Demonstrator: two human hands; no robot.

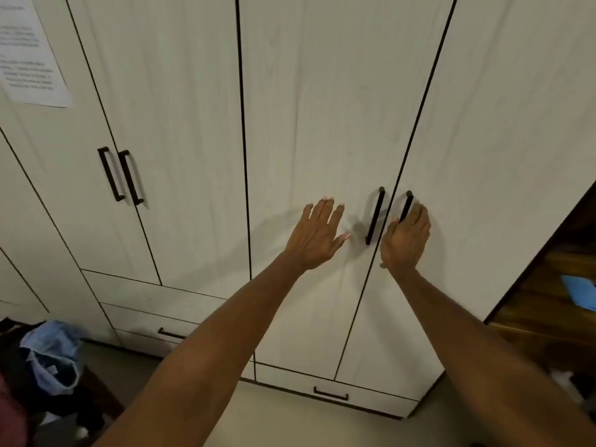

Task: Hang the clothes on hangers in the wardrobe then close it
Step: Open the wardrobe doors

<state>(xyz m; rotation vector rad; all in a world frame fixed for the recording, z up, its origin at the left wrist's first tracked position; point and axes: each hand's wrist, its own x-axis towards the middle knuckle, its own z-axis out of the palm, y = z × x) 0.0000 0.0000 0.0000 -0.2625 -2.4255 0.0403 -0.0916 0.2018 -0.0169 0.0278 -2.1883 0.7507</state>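
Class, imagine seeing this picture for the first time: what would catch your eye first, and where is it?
Two bare arms reach up the middle: the left hand lies flat on a pale wardrobe door, and the right hand curls round a black handle beside it. A heap of clothes sits low on the left.

paper notice (pixel 30 50): text blurred, cut off left | right handle (pixel 407 206): lower part hidden

a bedroom or dorm-like room in a home, pale wood-grain wardrobe (pixel 322 108) with black bar handles and low drawers (pixel 154 304), heap of clothes (pixel 48 359) on the floor, printed notice (pixel 29 50) taped to a door
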